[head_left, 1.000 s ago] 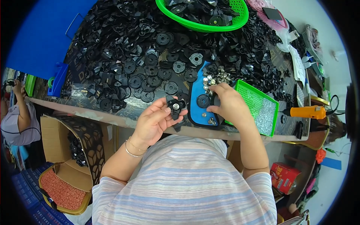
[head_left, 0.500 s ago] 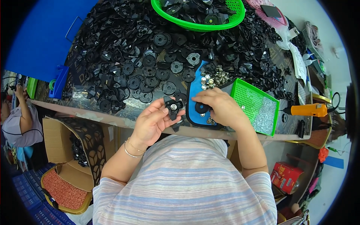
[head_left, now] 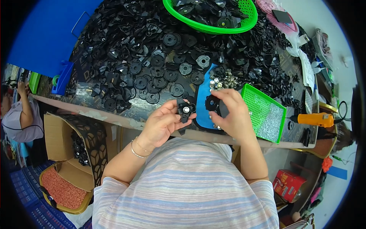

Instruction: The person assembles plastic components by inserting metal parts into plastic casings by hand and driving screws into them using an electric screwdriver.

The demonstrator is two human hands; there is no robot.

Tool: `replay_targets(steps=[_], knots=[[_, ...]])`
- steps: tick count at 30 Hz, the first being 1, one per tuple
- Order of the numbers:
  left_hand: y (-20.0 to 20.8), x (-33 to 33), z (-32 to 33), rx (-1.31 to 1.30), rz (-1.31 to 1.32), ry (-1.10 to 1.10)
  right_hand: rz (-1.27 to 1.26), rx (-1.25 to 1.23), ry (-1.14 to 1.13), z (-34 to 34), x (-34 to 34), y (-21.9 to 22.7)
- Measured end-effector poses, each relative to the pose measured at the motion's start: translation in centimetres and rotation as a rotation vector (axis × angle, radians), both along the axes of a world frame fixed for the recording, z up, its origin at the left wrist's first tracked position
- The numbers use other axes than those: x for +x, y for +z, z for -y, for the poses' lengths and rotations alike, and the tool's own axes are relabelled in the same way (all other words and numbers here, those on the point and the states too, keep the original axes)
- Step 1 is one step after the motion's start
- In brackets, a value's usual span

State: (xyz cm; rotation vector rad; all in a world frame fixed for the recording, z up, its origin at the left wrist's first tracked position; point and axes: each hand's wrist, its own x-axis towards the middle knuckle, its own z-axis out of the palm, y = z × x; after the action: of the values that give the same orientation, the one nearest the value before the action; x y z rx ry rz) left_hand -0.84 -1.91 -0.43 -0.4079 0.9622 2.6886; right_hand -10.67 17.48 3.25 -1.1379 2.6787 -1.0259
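My left hand (head_left: 164, 120) is closed around a black plastic part (head_left: 183, 108) with a shiny metal piece in its middle. Between the thumb and fingers of my right hand (head_left: 235, 114) is a round black disc (head_left: 212, 103) with a central hole, held above the blue mat (head_left: 203, 112). The two parts are apart. Small silver metal pieces (head_left: 215, 83) lie on the mat's far end, and a few more sit beneath my right fingers. Round black discs (head_left: 157, 72) are scattered on the table just beyond my left hand.
A green tray (head_left: 283, 124) with small shiny bits stands right of my right hand. Black parts heap across the far table around a green basket (head_left: 213, 29). An orange power tool (head_left: 315, 120) lies at the right. Another person (head_left: 23, 118) is at far left.
My right hand has lifted the black disc off the blue mat and tilted it up. My left hand still holds its part. The whole view has shifted slightly.
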Motion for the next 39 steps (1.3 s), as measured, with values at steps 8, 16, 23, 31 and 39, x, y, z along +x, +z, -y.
replay_targets(steps=[8, 16, 23, 31, 39], knots=[[0.0, 0.2, -0.8, -0.022, -0.012, -0.028, -0.002, -0.002, 0.186, 2.6, 1.5, 1.4], [0.3, 0.8, -0.8, -0.094, -0.013, -0.011, -0.004, 0.053, 0.199, 3.4, 1.9, 1.0], [0.1, 1.3, -0.5, -0.212, -0.003, 0.006, -0.007, 0.045, 0.218, 4.2, 2.1, 0.9], [-0.7, 1.8, 2.3, -1.307, -0.317, 0.209, 0.044, -0.007, 0.229, 3.9, 2.1, 0.3], [-2.2, 1.3, 2.8, -1.742, -0.297, 0.219, 0.129, 0.232, 0.23, 2.8, 2.7, -0.9]])
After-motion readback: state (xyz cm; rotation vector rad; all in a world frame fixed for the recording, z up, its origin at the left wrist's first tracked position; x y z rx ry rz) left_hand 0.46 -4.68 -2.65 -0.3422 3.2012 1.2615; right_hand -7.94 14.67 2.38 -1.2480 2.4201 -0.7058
